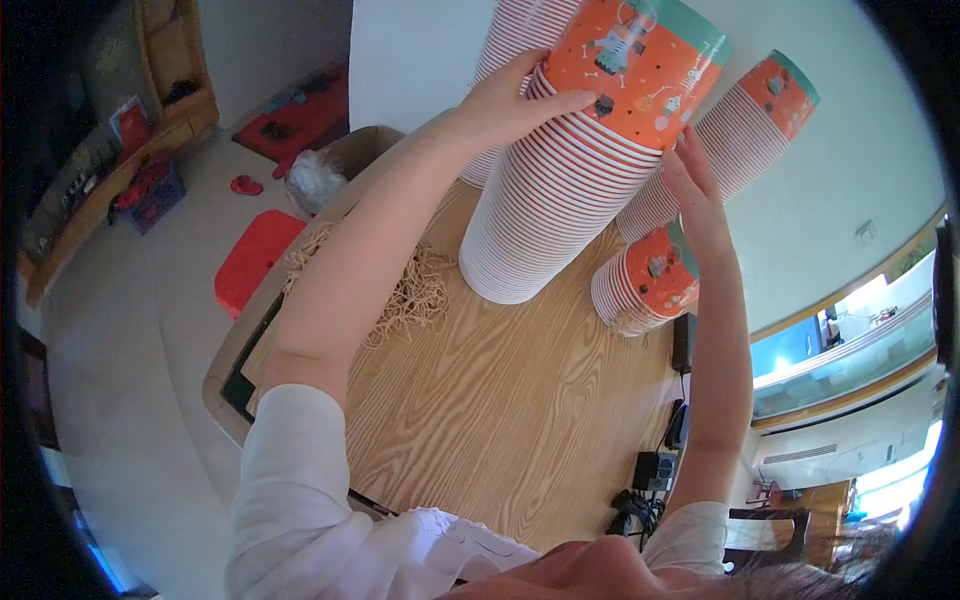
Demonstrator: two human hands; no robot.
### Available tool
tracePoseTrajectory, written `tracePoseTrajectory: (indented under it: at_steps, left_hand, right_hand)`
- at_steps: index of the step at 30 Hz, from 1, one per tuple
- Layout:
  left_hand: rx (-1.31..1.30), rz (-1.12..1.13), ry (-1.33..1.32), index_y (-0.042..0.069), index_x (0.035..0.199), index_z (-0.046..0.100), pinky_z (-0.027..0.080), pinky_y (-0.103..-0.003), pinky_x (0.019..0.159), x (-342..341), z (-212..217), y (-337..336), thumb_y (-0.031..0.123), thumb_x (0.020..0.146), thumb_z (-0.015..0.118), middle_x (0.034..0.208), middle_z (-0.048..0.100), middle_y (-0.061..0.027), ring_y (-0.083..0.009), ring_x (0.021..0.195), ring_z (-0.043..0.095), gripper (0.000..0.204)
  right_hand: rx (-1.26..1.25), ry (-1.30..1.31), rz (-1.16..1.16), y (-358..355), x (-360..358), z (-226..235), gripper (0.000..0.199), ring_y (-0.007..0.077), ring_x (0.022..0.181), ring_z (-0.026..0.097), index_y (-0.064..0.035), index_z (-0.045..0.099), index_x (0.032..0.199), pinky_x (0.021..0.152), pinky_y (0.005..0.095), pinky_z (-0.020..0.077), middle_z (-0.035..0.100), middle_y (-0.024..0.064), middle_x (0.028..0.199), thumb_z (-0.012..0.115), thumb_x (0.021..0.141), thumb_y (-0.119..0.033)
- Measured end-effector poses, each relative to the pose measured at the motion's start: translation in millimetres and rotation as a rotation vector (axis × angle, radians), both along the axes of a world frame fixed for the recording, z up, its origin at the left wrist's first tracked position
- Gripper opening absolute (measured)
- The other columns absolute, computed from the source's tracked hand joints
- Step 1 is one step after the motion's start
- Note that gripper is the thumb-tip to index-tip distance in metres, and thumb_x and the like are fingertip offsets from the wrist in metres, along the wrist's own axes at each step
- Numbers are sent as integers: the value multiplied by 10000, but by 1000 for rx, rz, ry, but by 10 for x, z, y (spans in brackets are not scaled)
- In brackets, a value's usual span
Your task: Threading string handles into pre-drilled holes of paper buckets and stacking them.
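Observation:
A tall stack of nested paper tubs (565, 210) stands rim-down on the wooden table, its white rims packed in a column. The topmost tub (640, 75) shows an orange printed side and a green band at its upper end. My left hand (525, 105) grips the stack's left side just under this tub, thumb lying across the orange print. On the opposite side, my right hand (695, 180) presses against the stack near the same height, some of its fingers hidden behind it. Both arms reach far forward and up.
Two more tall tub stacks (525, 40) (725, 150) and a short one (650, 280) stand around it. Tan rubber bands (410, 300) lie piled at left. Black adapters and cables (652, 475) line the right edge. A red stool (258, 262) is beyond the table's left edge.

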State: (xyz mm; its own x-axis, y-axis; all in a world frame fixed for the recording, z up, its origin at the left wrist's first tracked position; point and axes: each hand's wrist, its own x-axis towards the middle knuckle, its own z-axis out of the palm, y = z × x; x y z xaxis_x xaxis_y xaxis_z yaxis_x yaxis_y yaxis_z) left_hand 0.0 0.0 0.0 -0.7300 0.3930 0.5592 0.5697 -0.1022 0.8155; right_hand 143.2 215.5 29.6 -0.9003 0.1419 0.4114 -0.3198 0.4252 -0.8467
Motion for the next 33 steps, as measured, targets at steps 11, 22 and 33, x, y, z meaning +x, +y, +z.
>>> tracePoseTrajectory:
  at_steps: [11, 22, 33]
  left_hand:
    - [-56, -110, 107, 33, 1397, 362, 297, -393, 1084, 42, 15, -131, 462, 705, 768, 1391, 407, -201, -297, 1328, 344, 910]
    - [-20, -88, 187, 107, 1435, 314, 338, -389, 1049, -62, -118, -81, 429, 731, 751, 1396, 359, -164, -281, 1246, 402, 889]
    - [47, -116, 186, 74, 1433, 310, 236, -362, 1114, -24, 41, -96, 371, 777, 705, 1394, 409, -170, -266, 1336, 329, 822]
  right_hand:
    - [39, 66, 61, 51, -68, -64, 703, 205, 1273, 374, -30, 192, 1461, 1074, 363, 285, 322, 109, 1462, 584, 905, -209]
    - [55, 93, 31, 10, -68, -16, 686, 177, 1142, 479, -25, 229, 1449, 999, 345, 376, 463, 87, 1341, 598, 890, -173]
    - [22, 95, 46, 23, -114, 74, 755, 209, 1224, 436, -37, 171, 1466, 1035, 361, 344, 417, 95, 1390, 617, 868, -156]
